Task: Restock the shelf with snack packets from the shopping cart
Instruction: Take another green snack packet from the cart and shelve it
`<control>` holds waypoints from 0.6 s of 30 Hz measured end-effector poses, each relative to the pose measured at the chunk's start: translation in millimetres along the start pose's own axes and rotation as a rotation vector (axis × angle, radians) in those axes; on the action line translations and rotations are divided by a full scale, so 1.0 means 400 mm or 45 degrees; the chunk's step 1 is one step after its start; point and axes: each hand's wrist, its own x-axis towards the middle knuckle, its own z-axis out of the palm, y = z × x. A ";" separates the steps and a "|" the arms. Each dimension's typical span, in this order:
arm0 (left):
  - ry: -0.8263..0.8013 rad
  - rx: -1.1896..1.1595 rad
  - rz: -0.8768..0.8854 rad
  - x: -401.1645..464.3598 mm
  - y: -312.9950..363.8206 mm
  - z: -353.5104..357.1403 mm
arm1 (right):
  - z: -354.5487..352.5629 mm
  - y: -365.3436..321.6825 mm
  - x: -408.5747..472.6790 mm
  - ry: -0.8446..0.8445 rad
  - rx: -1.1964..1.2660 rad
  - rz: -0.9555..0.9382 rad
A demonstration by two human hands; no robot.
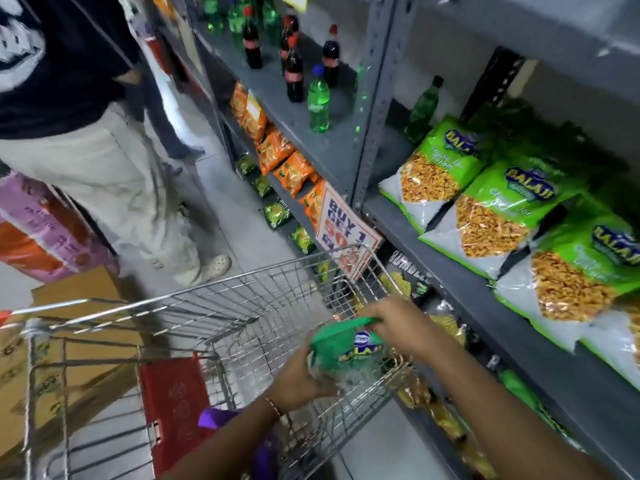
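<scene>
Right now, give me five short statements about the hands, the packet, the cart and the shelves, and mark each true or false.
1. Both hands hold one green snack packet over the shopping cart. True: the left hand grips it from below and the right hand grips its top edge.
2. The shelf on the right carries a row of green Balaji packets. True.
3. The soda bottles stand on the floor. False: they stand on a grey shelf.
4. The sale sign reads "closed". False: it reads "Buy 1".
5. The orange packets lie in the cart. False: they sit on a lower shelf.
</scene>
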 end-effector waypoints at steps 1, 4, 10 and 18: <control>0.032 -0.047 0.055 -0.008 0.051 -0.004 | -0.054 -0.015 -0.025 0.063 0.091 -0.017; 0.207 -0.221 0.265 -0.038 0.212 -0.020 | -0.216 -0.069 -0.117 0.441 0.249 -0.196; 0.291 -0.268 0.788 -0.157 0.578 -0.036 | -0.455 -0.169 -0.457 1.418 0.292 -0.472; 0.011 -0.387 1.360 -0.335 1.055 0.101 | -0.480 -0.143 -0.792 1.490 0.565 -0.349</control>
